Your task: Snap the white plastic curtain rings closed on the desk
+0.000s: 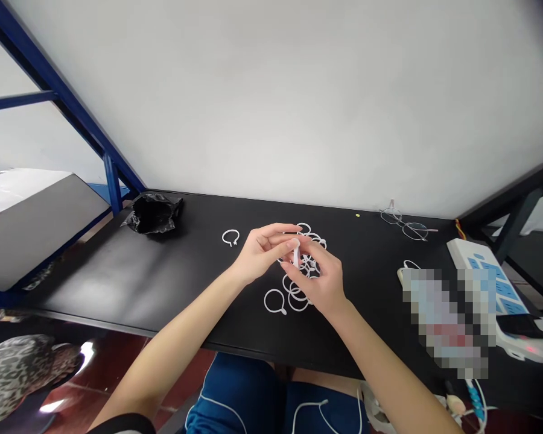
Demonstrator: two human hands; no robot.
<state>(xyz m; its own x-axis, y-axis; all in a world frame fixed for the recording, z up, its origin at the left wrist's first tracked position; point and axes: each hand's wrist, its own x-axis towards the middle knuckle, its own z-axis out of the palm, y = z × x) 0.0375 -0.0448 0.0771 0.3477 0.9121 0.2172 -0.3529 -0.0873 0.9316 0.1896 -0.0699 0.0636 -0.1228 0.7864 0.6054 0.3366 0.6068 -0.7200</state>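
Both hands meet over the middle of a black table, pinching one white plastic ring (296, 254) that is seen nearly edge-on. My left hand (263, 250) has its thumb against the upper end of that ring, fingers stretched behind it. My right hand (322, 274) closes on the ring from the other side with thumb and fingers. Below and behind the hands lies a loose pile of white rings (298, 300), partly covered by my right hand. A single closed ring (274, 301) rests just in front of the pile. Off to the left lies another ring (230, 237) with its ends apart.
A crumpled black plastic bag (152, 214) stands at the back left of the table (185, 277). Eyeglasses (407, 224) lie at the back right. A power strip (491, 271) with plugs and a blurred-out phone-like object (438, 319) with a cable occupy the right side.
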